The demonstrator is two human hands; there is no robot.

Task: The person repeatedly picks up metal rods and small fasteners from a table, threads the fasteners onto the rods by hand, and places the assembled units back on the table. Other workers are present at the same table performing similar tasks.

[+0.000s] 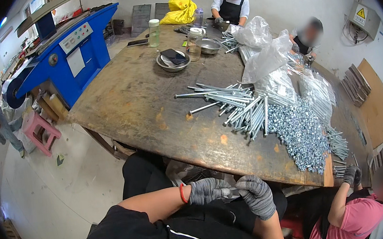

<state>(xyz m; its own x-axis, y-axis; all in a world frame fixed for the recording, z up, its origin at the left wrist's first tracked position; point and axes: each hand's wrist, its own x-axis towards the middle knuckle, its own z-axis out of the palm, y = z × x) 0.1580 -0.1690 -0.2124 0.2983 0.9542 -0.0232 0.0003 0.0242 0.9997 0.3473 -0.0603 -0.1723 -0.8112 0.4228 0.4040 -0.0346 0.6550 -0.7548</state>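
My left hand (209, 190) and my right hand (258, 198), both in grey striped knit gloves, meet over my lap just below the near edge of the wooden table (148, 110). Their fingers are closed and point toward each other. Something small and pale or shiny shows between the fingertips, too little of it to name. On the tabletop beyond lie a heap of long silvery bolts (242, 106) and, right of it, a large pile of nuts (299, 135). Clear plastic bags (270, 61) of metal parts rest behind these.
Co-workers sit at the far side (230, 6), far right (307, 38) and near right (353, 209). Metal bowls (173, 62), a lidded bottle (154, 33) and a yellow bag (178, 11) stand toward the back. A blue machine (68, 51) and a pink stool (39, 132) are at left.
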